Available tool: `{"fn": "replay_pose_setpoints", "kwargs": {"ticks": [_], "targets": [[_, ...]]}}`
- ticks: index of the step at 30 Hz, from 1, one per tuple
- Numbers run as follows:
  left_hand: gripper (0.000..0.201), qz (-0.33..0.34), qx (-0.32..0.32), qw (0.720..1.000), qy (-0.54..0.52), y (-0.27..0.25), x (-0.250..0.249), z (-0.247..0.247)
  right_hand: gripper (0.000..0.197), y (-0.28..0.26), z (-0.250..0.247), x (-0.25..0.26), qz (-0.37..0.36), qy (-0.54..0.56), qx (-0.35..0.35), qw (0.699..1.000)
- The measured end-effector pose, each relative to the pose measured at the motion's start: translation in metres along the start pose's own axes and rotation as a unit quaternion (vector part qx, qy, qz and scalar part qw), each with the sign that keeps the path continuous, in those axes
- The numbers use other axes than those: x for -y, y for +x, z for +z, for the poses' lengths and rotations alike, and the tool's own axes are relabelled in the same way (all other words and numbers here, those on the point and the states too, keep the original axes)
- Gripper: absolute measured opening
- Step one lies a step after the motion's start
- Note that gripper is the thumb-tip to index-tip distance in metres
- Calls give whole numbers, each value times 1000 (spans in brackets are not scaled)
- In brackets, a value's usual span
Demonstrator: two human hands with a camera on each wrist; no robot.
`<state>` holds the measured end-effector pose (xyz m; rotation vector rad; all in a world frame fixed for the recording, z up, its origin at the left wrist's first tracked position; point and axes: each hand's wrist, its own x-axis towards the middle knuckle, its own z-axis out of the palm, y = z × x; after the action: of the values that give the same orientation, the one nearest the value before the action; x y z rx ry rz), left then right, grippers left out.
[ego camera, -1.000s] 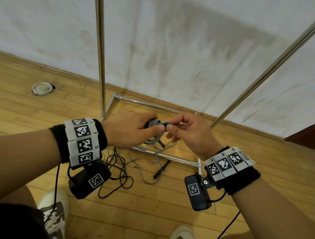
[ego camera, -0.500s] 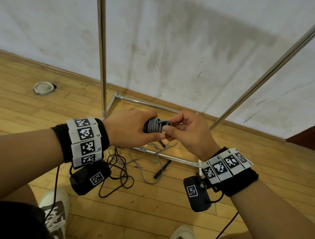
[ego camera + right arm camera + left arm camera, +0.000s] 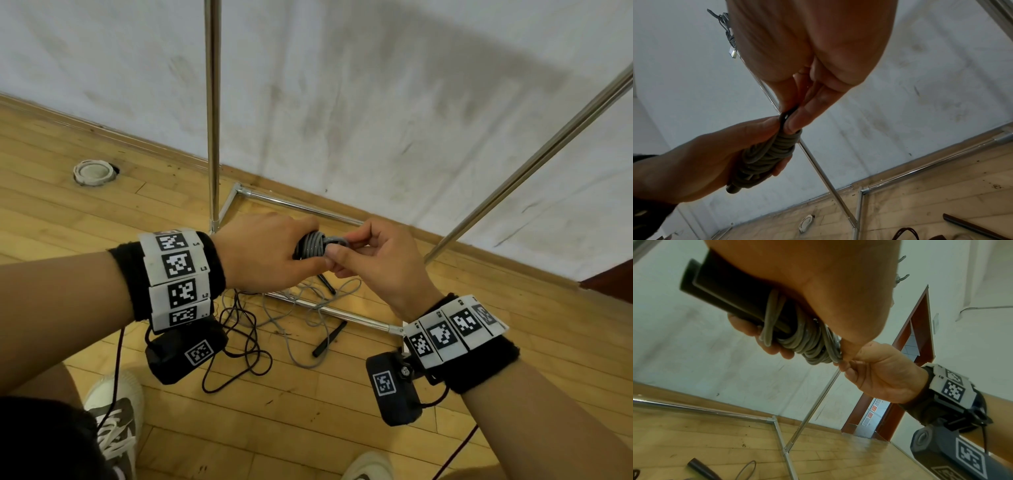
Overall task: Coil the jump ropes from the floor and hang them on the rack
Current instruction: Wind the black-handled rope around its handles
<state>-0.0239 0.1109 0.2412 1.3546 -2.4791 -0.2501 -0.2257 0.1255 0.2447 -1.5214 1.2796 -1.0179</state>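
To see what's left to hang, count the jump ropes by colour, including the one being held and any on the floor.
Grey: 2, coiled rope held, loose grey rope on the floor.
Black: 1, black rope on the floor.
Total: 3.

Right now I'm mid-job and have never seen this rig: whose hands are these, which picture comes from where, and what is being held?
No machine: a person's two bare hands with tagged wristbands and wrist cameras. The wide picture comes from a head camera looking down; the other two look along each wrist. The left hand grips a coiled grey jump rope wound around its black handles. The right hand pinches the rope's end at the coil. On the wooden floor lie a loose grey rope and a black rope, by the metal rack.
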Motion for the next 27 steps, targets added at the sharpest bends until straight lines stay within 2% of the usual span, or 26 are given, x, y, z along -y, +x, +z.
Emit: {"fn": "replay_pose_setpoints", "kwargs": {"ticks": [2, 7, 12, 16, 20, 23, 25, 27], "targets": [[52, 3, -4, 1000, 16, 1, -1, 1, 27, 0, 1, 0, 9, -1, 5, 1000], [62, 7, -12, 999, 29, 0, -1, 1, 18, 4, 0, 1, 21, 8, -5, 1000], [62, 6, -11, 1000, 25, -1, -1, -1, 23, 4, 2, 2, 7, -13, -17, 1000], [60, 19, -23, 998, 55, 2, -1, -4, 37, 8, -2, 10, 77, 58, 21, 995], [56, 34, -45, 994, 95, 1, -5, -5, 19, 14, -8, 12, 135, 46, 42, 989], [54, 49, -41, 993, 101, -1, -7, -7, 16, 17, -15, 16, 187, 65, 107, 974], [58, 59, -35, 992, 103, -2, -8, -8, 15, 17, -19, 19, 195, 62, 136, 969], [63, 59, -29, 993, 98, -2, -8, -9, 12, 16, -19, 20, 173, 35, 129, 976]]}}
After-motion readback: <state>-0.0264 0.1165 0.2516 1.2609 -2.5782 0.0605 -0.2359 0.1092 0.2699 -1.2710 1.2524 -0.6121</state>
